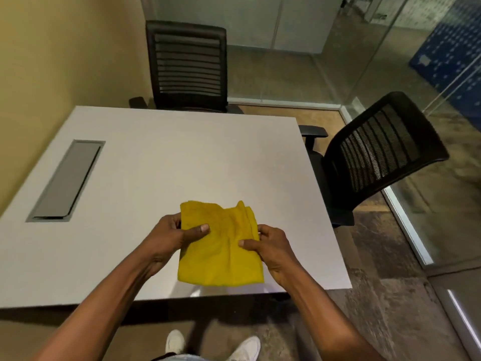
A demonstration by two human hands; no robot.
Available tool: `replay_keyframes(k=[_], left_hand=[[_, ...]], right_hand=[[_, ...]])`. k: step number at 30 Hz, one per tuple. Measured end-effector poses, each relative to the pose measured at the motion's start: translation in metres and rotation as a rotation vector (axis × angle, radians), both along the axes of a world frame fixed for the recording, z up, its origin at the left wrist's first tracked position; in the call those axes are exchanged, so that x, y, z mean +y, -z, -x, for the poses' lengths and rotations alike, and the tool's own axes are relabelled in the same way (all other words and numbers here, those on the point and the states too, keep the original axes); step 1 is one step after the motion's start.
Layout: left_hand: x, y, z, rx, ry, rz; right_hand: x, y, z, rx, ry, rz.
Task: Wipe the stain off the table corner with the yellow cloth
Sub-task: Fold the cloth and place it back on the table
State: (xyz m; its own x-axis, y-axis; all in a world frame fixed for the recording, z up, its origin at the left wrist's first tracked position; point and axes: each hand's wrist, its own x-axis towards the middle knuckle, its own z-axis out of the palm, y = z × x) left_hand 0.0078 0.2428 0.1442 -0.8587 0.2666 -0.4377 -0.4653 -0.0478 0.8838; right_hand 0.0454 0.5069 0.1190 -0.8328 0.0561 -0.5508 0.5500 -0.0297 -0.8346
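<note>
Cable hatch point(66, 179): we see it set into the left part of the white table point(182, 157); it plays no role in this step, so we leave it alone.
Left hand point(169, 237): we hold the left edge of the cloth, with the thumb on top and the fingers closed under the fabric.
Yellow cloth point(221, 251): it is between both hands, above the near part of the table, folded in layers; we cannot tell if its lower edge touches the surface.
Right hand point(270, 252): the thumb and fingers are pinched on the right edge, where the folds are bunched.
Advice for the fold: we think it is better to make a flat, thick pad first, so one palm can press it evenly.
Table corner point(347, 284): the near right corner is the closest one; we cannot make out any stain there.
Chair point(377, 155): it stands just beside the right edge, so we should keep the elbow away from it.
</note>
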Motion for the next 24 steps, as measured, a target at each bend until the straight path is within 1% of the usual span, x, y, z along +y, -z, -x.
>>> replay_keyframes(k=[2, 4, 6, 8, 11, 14, 16, 20, 24], left_hand=[[-0.021, 0.005, -0.002, -0.064, 0.062, -0.008], [-0.045, 0.012, -0.003, -0.086, 0.105, 0.021], [-0.066, 0.017, 0.000, -0.087, 0.087, 0.042], [-0.088, 0.017, 0.006, -0.072, 0.068, 0.031], [-0.116, 0.014, 0.017, 0.037, 0.020, 0.012], [-0.142, 0.002, 0.029, 0.202, -0.068, -0.002], [-0.155, -0.006, 0.036, 0.284, -0.079, 0.031], [-0.179, -0.010, 0.048, 0.339, -0.057, 0.103], [-0.192, -0.014, 0.053, 0.323, -0.100, 0.093]], right_hand=[[-0.015, 0.000, 0.006, -0.008, 0.022, 0.038], [-0.027, -0.001, 0.013, -0.019, 0.006, 0.067], [-0.037, -0.004, 0.019, -0.011, -0.054, 0.091], [-0.050, -0.008, 0.026, 0.059, -0.099, 0.076], [-0.068, -0.016, 0.036, 0.261, -0.117, 0.006], [-0.086, -0.022, 0.051, 0.393, -0.125, -0.005], [-0.098, -0.027, 0.059, 0.467, -0.142, -0.008], [-0.117, -0.037, 0.074, 0.537, -0.188, -0.023], [-0.128, -0.041, 0.089, 0.539, -0.255, -0.022]])
